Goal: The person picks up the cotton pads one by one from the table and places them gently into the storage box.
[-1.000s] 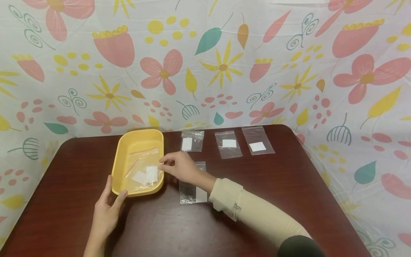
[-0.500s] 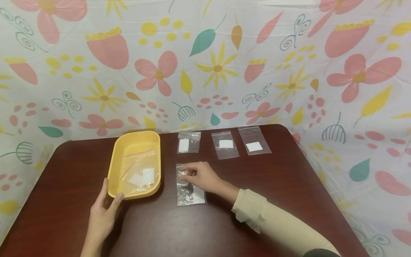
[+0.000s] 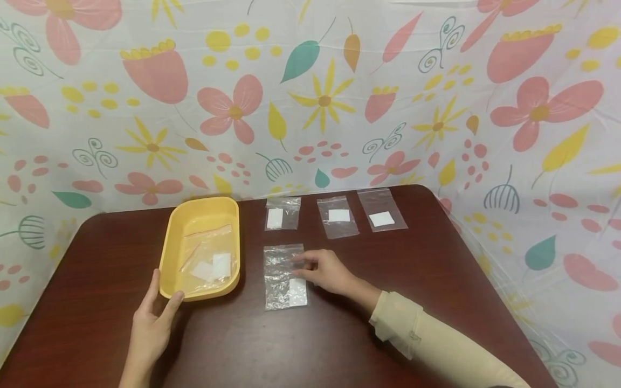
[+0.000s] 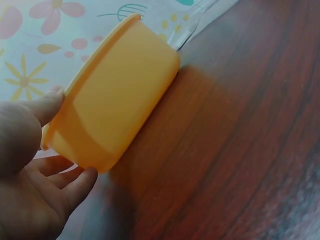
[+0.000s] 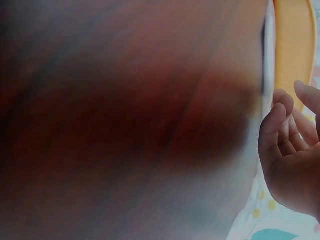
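My left hand [image 3: 151, 326] grips the near left corner of a yellow plastic tub [image 3: 201, 215]. In the left wrist view the thumb lies at the tub's rim and the fingers curl against its lower side. Inside the tub are clear zip bags [image 3: 208, 264] with white pieces in them. My right hand [image 3: 329, 272], fingers loosely bent and holding nothing, is over the right edge of another clear zip bag [image 3: 277, 280], which has a white piece [image 3: 298, 292] at its lower right. In the right wrist view thumb and fingertips are apart. Whether they touch this bag I cannot tell.
Three more clear zip bags lie along the table's back: a left one [image 3: 290, 215], a middle one [image 3: 338, 229] and a right one [image 3: 383, 202], each with a white piece. Behind the dark wooden table [image 3: 233, 345] hangs a flowered cloth [image 3: 301, 118].
My right hand has moved right, from the tub's right rim to over the nearest zip bag. The left hand stays on the tub. The head view has shifted slightly.
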{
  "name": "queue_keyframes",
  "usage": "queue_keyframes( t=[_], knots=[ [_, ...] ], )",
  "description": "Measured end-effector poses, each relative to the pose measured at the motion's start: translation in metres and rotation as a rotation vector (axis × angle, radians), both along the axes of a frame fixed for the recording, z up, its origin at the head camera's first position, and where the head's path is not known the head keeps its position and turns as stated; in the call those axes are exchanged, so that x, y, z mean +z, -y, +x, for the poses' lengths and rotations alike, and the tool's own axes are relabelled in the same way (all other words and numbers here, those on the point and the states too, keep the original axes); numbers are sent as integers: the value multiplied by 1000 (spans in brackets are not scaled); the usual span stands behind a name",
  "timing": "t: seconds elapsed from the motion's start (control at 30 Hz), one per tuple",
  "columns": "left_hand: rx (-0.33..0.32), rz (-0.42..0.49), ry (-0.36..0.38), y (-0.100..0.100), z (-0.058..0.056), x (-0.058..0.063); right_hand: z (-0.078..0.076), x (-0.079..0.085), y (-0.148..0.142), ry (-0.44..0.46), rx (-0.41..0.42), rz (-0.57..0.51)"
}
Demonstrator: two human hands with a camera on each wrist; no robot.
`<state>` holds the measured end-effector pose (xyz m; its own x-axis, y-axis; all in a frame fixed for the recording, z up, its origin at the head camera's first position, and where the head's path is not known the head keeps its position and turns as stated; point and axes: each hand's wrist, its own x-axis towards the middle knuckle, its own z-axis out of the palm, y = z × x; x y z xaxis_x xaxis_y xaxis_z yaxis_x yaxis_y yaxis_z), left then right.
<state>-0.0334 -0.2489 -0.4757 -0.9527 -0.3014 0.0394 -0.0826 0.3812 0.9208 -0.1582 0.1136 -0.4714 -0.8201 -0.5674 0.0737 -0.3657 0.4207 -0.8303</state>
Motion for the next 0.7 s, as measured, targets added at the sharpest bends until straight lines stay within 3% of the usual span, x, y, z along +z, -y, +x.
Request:
queue_keyframes(
  t=[0.7],
  knots=[
    [-6, -4, -14, 0, 1, -2, -1, -6, -7, 27, -8, 49]
  ],
)
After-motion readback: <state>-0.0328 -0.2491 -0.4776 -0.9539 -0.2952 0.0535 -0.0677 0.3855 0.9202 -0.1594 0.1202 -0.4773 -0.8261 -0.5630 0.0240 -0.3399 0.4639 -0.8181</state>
